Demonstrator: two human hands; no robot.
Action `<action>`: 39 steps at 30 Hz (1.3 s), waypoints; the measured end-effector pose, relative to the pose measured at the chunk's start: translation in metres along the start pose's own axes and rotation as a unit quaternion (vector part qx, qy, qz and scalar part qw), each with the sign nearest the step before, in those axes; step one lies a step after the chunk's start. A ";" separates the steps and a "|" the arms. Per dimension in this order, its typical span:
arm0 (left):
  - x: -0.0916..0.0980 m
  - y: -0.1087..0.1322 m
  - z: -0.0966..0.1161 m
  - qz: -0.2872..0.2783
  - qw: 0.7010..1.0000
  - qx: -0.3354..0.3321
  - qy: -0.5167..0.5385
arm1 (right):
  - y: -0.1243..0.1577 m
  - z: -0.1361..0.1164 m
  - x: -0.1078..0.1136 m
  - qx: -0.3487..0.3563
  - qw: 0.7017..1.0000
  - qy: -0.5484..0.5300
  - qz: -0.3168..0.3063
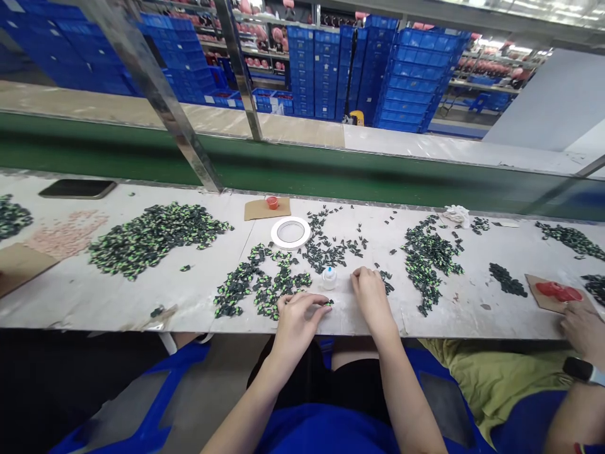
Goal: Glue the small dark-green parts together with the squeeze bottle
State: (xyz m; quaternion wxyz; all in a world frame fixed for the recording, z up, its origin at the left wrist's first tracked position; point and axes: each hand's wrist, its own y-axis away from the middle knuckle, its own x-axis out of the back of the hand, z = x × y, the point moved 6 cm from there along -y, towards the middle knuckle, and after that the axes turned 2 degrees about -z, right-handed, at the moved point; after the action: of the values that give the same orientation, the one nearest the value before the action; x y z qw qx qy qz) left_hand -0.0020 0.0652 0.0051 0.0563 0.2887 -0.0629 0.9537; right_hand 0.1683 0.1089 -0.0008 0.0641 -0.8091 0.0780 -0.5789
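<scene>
My left hand [299, 317] rests at the table's near edge with its fingers pinched on a small dark and green piece [327, 303]. My right hand [370, 294] lies just to the right, fingers curled together near the table top; what they hold is too small to name. Between the hands stands a small white glue bottle [329, 277]. A heap of green and black pieces [258, 287] lies left of the left hand. Dark pieces [326, 250] are scattered behind the bottle.
A white tape roll [290, 232] and a cardboard square with a red cap [272, 202] lie further back. More piles sit at left [146, 236] and right [428, 258]. A phone [77, 188] lies far left. A co-worker's hand [583, 329] with a watch is at the right edge.
</scene>
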 end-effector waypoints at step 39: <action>-0.003 -0.002 0.024 -0.022 0.992 -0.125 0.019 | 0.070 -0.013 0.021 -0.077 0.846 -0.528 -0.023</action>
State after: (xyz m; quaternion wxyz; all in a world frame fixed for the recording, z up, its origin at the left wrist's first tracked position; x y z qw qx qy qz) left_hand 0.0142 0.0632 0.0235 0.1138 0.2628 -0.1738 0.9422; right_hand 0.1588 0.0361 0.0092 0.0195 -0.9964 0.0580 -0.0582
